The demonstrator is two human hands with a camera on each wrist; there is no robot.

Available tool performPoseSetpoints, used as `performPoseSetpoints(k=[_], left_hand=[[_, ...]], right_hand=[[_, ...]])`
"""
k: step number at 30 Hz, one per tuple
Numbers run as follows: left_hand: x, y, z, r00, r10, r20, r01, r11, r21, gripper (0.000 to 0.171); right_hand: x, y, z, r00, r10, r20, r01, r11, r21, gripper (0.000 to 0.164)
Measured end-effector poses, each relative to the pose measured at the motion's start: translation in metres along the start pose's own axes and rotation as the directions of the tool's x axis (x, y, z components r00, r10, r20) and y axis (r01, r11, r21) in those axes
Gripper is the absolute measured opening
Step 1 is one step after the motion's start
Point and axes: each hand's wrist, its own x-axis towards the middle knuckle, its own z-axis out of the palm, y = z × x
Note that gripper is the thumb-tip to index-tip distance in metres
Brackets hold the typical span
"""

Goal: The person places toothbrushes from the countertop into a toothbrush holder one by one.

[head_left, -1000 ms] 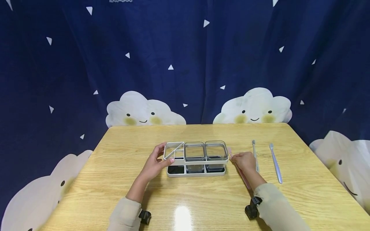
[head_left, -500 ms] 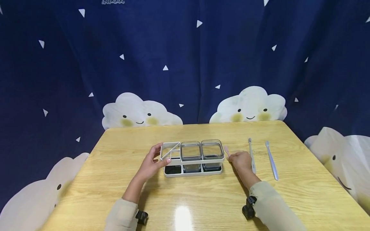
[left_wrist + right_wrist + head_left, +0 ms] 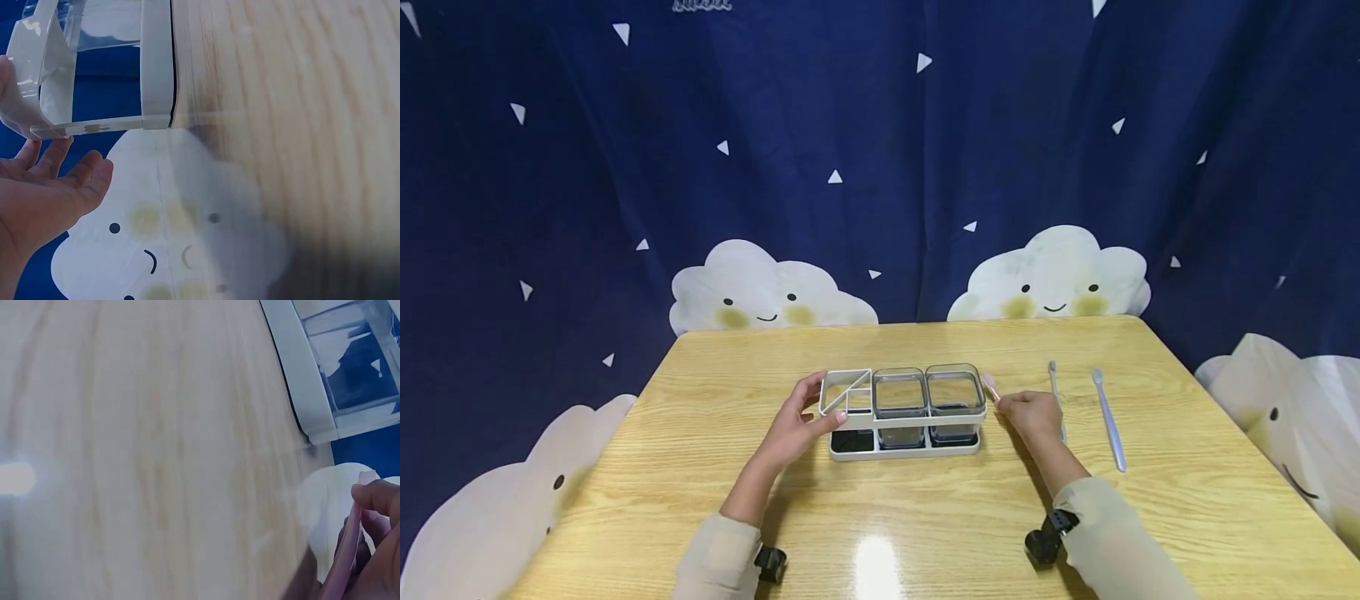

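A white toothbrush holder with two clear square cups stands on the table. My left hand grips its left end, thumb on the front rail and fingers round the side. In the left wrist view those fingertips touch the end of the white frame. To the right of the holder, my right hand pinches a pink toothbrush, whose head points away towards the holder's right cup. The right wrist view shows its pink handle running between thumb and fingers; the hand hides the handle in the head view.
Right of my right hand lie a grey toothbrush, partly covered by that hand, and a blue toothbrush. The wooden table ends at a dark blue curtain with cloud prints.
The pink toothbrush's handle, seen lying below my right hand a second ago, is now hidden behind the hand and wrist. My left hand keeps its hold on the toothbrush holder.
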Motion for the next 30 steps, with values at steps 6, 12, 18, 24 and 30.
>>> performPoseSetpoints(k=[6,12,18,24,30], left_hand=[[0.006,-0.017,0.000,1.000,0.021,-0.015,-0.021,1.000,0.007,0.071],[0.005,-0.019,0.000,0.999,0.028,-0.022,-0.028,1.000,0.002,0.072],[0.006,-0.019,0.000,1.000,0.026,-0.013,-0.026,1.000,-0.012,0.072],[0.006,-0.020,0.000,1.000,0.015,-0.012,-0.016,1.000,-0.008,0.071],[-0.002,0.005,0.000,1.000,0.010,0.013,-0.010,1.000,-0.002,0.069]], right_hand=[[-0.004,-0.005,0.002,0.999,0.028,-0.025,-0.025,0.990,0.136,0.017],[-0.004,-0.014,-0.003,0.997,0.061,0.043,-0.071,0.950,0.305,0.026],[-0.004,-0.019,-0.008,0.996,0.067,0.058,-0.084,0.915,0.394,0.028],[-0.008,-0.027,-0.011,0.998,0.046,0.042,-0.059,0.908,0.414,0.027],[-0.011,-0.035,-0.017,0.997,0.046,0.062,-0.067,0.905,0.419,0.030]])
